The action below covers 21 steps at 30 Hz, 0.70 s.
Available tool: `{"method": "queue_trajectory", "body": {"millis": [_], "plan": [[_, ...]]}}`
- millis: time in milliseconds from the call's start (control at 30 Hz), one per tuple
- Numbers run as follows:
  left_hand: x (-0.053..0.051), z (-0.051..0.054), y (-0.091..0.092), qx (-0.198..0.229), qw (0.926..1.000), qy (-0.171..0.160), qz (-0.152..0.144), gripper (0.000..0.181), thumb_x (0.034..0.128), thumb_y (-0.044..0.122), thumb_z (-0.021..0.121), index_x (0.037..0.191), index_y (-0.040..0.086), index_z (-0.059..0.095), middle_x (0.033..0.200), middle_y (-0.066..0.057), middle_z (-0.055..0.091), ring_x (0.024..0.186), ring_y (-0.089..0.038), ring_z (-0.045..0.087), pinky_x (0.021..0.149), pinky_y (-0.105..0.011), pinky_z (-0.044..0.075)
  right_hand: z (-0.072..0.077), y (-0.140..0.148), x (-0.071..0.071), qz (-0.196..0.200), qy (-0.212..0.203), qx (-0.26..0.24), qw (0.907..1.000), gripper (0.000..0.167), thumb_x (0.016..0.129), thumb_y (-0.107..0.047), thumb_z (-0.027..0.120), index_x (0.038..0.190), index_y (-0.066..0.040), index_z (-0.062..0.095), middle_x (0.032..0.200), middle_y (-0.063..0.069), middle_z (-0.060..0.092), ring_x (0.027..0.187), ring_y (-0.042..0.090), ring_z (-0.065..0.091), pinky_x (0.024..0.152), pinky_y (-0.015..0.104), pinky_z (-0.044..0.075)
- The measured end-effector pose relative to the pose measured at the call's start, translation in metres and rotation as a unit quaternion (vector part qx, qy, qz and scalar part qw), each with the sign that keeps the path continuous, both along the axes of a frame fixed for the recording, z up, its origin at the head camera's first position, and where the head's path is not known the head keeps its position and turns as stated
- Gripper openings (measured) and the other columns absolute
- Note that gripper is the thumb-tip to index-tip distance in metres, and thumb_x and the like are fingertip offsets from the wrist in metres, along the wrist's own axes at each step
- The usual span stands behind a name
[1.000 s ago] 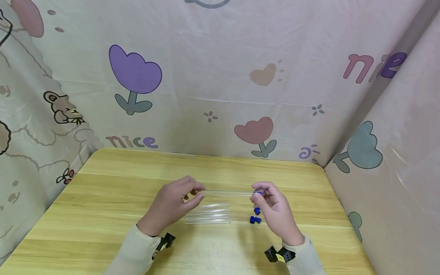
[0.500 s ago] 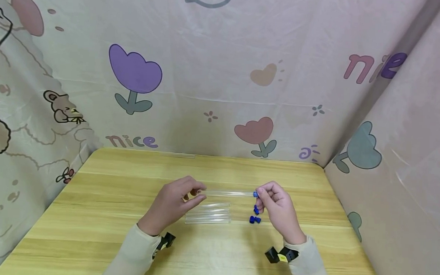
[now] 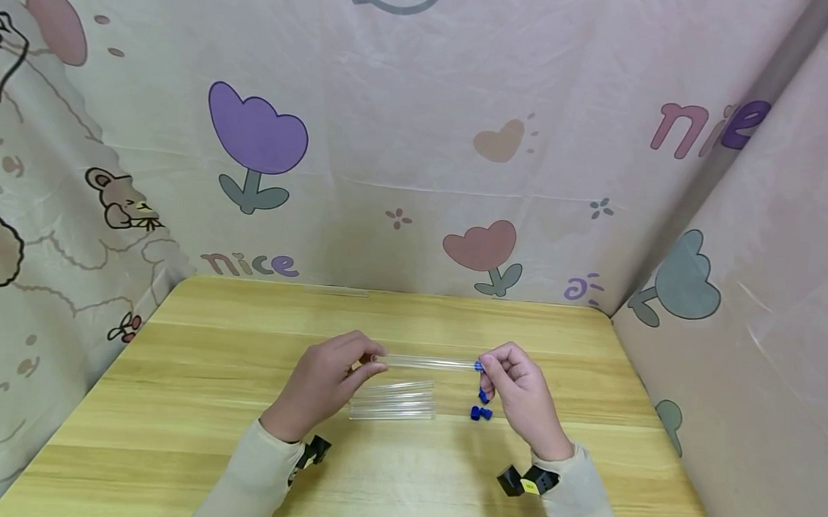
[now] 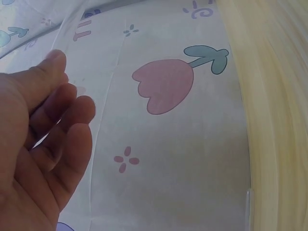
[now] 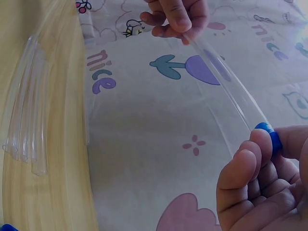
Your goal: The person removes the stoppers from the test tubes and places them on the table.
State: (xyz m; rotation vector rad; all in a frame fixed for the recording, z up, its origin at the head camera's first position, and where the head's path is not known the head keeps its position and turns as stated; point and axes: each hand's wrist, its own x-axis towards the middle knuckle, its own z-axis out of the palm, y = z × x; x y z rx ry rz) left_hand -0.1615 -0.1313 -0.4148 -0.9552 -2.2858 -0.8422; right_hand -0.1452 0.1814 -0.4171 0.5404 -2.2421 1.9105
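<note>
A clear test tube (image 3: 427,362) is held level above the table between both hands. My left hand (image 3: 327,385) pinches its left end between thumb and index finger, the other fingers curving loosely. At the tube's right end sits a blue cap (image 3: 479,366), which my right hand (image 3: 522,395) pinches between thumb and fingers. In the right wrist view the cap (image 5: 270,137) covers the tube's end, though how deep it sits I cannot tell. Several more clear tubes (image 3: 394,402) lie side by side below the held one. Loose blue caps (image 3: 480,414) lie beneath the right hand.
The wooden table (image 3: 406,479) backs onto a patterned cloth (image 3: 391,136), with cloth also on the left and right. Along the back edge lies a thin clear strip or tube (image 3: 337,291).
My right hand has turned and its fingers have curled in more, so the blue cap at the tube's end shows more plainly. The left hand has stayed nearly still.
</note>
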Motion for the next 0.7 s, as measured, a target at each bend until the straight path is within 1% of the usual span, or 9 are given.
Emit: {"method": "queue_trajectory", "body": {"millis": [100,233,333,400,500,600,700], "plan": [[0.0003,0.0000,-0.0003,-0.003,1.0000,0.001,0.003,0.015,0.0918,0.019,0.079,0.104,0.014,0.073,0.092,0.011,0.067,0.064,0.002,0.045,0.057,-0.016,0.043,-0.0010,-0.0007,0.0000,0.000,0.004,0.006,1.0000,0.017,0.109,-0.010,0.053,0.102,0.004,0.059,0.078,0.019,0.060,0.066,0.016,0.059,0.060,0.026,0.055],[-0.0003,-0.0017,0.0001,-0.011,0.9999,0.010,0.006,0.014,0.0923,0.018,0.079,0.105,0.014,0.072,0.091,0.011,0.068,0.063,0.002,0.045,0.058,-0.016,0.044,-0.0025,-0.0008,0.0002,-0.001,0.008,0.014,0.9999,0.017,0.109,-0.010,0.052,0.101,0.003,0.059,0.078,0.016,0.060,0.066,0.016,0.058,0.061,0.026,0.054],[-0.0007,-0.0040,0.0011,-0.025,0.9995,0.017,0.000,0.010,0.0951,0.017,0.075,0.104,0.014,0.071,0.087,0.010,0.066,0.063,0.001,0.043,0.059,-0.017,0.044,-0.0029,-0.0006,0.0005,-0.002,0.008,0.017,0.9998,0.017,0.109,-0.010,0.051,0.101,0.003,0.058,0.078,0.016,0.059,0.067,0.014,0.057,0.061,0.026,0.054],[-0.0004,-0.0051,0.0018,-0.035,0.9993,0.015,-0.008,0.005,0.0987,0.017,0.071,0.103,0.015,0.069,0.085,0.011,0.063,0.064,0.000,0.043,0.060,-0.017,0.043,-0.0027,-0.0006,0.0007,-0.004,0.007,0.017,0.9998,0.018,0.110,-0.011,0.051,0.101,0.003,0.058,0.078,0.016,0.059,0.066,0.013,0.057,0.061,0.026,0.054],[0.0011,-0.0057,0.0021,-0.046,0.9988,-0.005,-0.013,0.004,0.1039,0.019,0.064,0.102,0.017,0.065,0.084,0.012,0.057,0.065,-0.001,0.042,0.060,-0.018,0.043,-0.0019,-0.0008,0.0008,-0.002,0.010,0.021,0.9997,0.017,0.110,-0.010,0.050,0.102,0.003,0.058,0.078,0.018,0.058,0.066,0.011,0.056,0.061,0.026,0.053],[0.0018,-0.0046,0.0028,-0.053,0.9979,-0.034,-0.013,0.009,0.1066,0.020,0.059,0.098,0.018,0.061,0.079,0.015,0.049,0.066,0.000,0.041,0.061,-0.019,0.042,-0.0016,0.0002,0.0007,0.005,0.019,0.025,0.9995,0.016,0.109,-0.009,0.050,0.103,0.002,0.059,0.079,0.019,0.058,0.067,0.012,0.056,0.062,0.026,0.053],[0.0024,-0.0035,0.0028,-0.053,0.9964,-0.065,-0.015,0.017,0.1074,0.020,0.057,0.090,0.021,0.055,0.073,0.016,0.039,0.063,0.001,0.036,0.059,-0.019,0.040,-0.0017,0.0012,0.0008,0.011,0.035,0.030,0.9989,0.014,0.109,-0.006,0.050,0.104,0.001,0.060,0.080,0.018,0.058,0.068,0.012,0.056,0.063,0.026,0.053]]}}
